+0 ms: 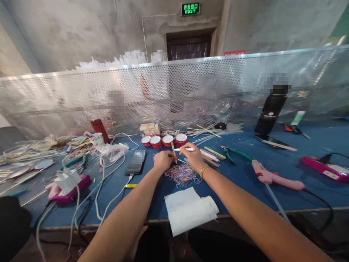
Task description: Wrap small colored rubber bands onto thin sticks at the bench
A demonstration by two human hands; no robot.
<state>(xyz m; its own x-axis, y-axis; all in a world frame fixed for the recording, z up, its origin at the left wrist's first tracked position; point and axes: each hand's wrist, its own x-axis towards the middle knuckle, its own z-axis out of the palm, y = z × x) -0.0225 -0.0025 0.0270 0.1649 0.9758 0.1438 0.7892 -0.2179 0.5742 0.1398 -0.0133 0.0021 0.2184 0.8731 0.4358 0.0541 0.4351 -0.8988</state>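
Observation:
My left hand is closed on a small flat wooden stick with a green mark near its top, held upright. My right hand grips a white marker pen, its tip pointing left and close to the stick. Under both hands lies a loose pile of coloured rubber bands. Just beyond stand several small red drums with white tops, in a row. Several marker pens rest to the right of my right hand. Nearest my body is a folded white cloth or tissue.
A black phone on a white cable lies left. Power strips and cords clutter that side, with a red flask behind. On the right are green-handled pliers, a pink glue gun and a black bottle. A perforated metal screen borders the back.

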